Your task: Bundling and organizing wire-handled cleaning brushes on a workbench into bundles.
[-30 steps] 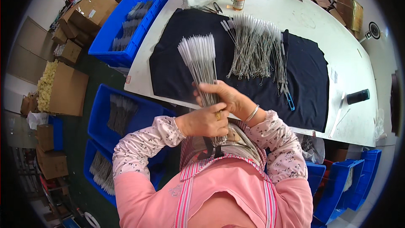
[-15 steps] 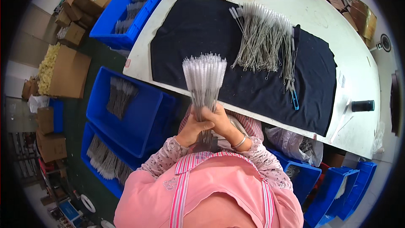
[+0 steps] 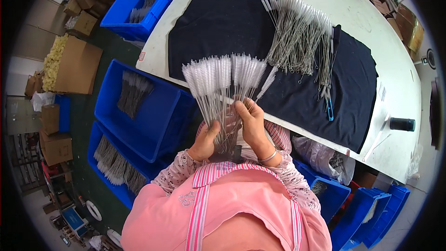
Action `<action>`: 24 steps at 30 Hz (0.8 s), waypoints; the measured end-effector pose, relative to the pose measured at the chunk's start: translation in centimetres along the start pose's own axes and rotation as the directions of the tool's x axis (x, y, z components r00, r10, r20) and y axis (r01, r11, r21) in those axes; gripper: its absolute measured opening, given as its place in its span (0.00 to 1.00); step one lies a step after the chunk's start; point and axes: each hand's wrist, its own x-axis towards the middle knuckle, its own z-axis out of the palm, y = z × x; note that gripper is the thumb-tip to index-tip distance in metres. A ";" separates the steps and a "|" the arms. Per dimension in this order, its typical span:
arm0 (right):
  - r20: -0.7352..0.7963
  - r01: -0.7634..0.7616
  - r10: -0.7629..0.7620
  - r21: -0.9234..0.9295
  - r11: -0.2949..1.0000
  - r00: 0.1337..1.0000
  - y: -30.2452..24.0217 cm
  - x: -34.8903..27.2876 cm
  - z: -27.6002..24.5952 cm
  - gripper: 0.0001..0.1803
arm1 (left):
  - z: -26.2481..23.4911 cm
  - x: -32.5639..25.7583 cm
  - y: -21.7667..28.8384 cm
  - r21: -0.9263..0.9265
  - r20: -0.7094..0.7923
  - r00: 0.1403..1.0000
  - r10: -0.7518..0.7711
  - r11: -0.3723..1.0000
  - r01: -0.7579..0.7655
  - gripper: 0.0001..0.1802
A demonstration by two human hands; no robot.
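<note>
Stacked at nine o'clock, blue bins [image 3: 139,111] of more brushes; at centre, left hand [image 3: 204,140] and right hand [image 3: 253,128] clamped around the wire stems of a fanned bundle of white straw brushes [image 3: 223,76], held above the near table edge; at one o'clock, loose brushes [image 3: 299,42] piled on dark cloth [image 3: 218,23]. Fingers apparently pressed tight, though partly hidden. Risk judged: outer stems slipping from the spread fan, falling toward the bins or floor

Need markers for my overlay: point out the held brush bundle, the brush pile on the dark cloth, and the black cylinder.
brush bundle [image 3: 223,76], head view, white bristle tips
brush pile [image 3: 299,35], head view, middle wires
black cylinder [image 3: 402,124], head view, side
</note>
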 end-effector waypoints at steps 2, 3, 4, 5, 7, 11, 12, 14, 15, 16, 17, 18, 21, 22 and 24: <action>0.059 -0.064 0.067 -0.036 0.997 0.996 -0.3 0.1 -0.2 0.07 | -0.9 -0.1 -1.0 -0.053 0.016 1.000 0.002 0.999 -0.001 0.31; 0.062 -0.099 0.100 -0.013 0.995 0.993 -0.3 0.2 -0.4 0.09 | -1.2 -0.3 -1.2 -0.129 0.033 0.999 0.005 0.992 -0.001 0.31; 0.064 -0.101 0.102 -0.013 0.995 0.993 -0.3 0.2 -0.2 0.09 | -1.4 -0.4 -1.4 -0.205 0.050 0.999 0.010 0.979 0.000 0.30; 0.065 -0.112 0.110 0.026 0.993 0.992 -0.4 0.1 0.1 0.11 | -1.5 -0.5 -1.5 -0.206 0.047 0.999 0.010 0.979 0.000 0.30; 0.070 -0.081 0.075 0.080 0.993 0.995 0.3 0.4 0.0 0.16 | -1.5 -0.7 -1.7 -0.198 0.009 1.000 0.005 0.980 -0.004 0.34; 0.142 -0.146 0.157 -0.087 0.985 0.977 -0.7 0.8 -0.2 0.08 | -1.2 -0.6 -1.7 -0.126 -0.083 0.996 0.040 0.991 -0.051 0.30; 0.146 -0.151 0.163 -0.089 0.984 0.976 -0.7 0.8 -0.4 0.08 | -1.1 -0.7 -1.6 -0.127 -0.090 0.995 0.043 0.990 -0.054 0.30; 0.164 -0.168 0.164 0.010 0.986 0.973 -0.9 0.8 -0.7 0.06 | -0.9 -0.9 -1.1 -0.114 -0.123 0.992 0.031 0.992 -0.046 0.27; 0.110 -0.237 0.225 0.104 0.966 0.968 -1.3 0.5 -0.2 0.06 | -0.8 -0.8 -1.2 -0.138 -0.168 0.986 0.006 0.990 -0.030 0.26; 0.110 -0.245 0.233 0.103 0.964 0.966 -1.1 0.6 -0.3 0.06 | -0.7 -0.7 -1.0 -0.141 -0.175 0.985 0.004 0.990 -0.029 0.26; 0.113 -0.203 0.190 0.115 0.973 0.975 -1.0 0.7 -0.2 0.07 | -0.3 -0.6 -0.6 -0.123 -0.180 0.984 0.008 0.992 -0.031 0.26; 0.114 -0.161 0.147 0.126 0.979 0.983 -1.0 0.6 -0.1 0.08 | -0.1 -0.7 -0.4 -0.106 -0.184 0.983 0.012 0.994 -0.031 0.25; 0.152 -0.260 0.240 0.128 0.957 0.959 -0.9 0.7 -0.9 0.12 | -0.7 -1.0 -1.5 -0.225 -0.218 0.976 -0.008 0.973 -0.043 0.24; 0.218 -0.302 0.278 0.088 0.949 0.936 -0.7 1.0 -1.3 0.13 | -0.7 -1.2 -1.8 -0.297 -0.239 0.971 -0.022 0.953 -0.052 0.23; 0.153 -0.310 0.293 0.100 0.946 0.944 -0.4 1.4 -1.3 0.13 | -0.4 -0.7 -1.5 -0.346 -0.247 0.969 -0.024 0.936 -0.065 0.20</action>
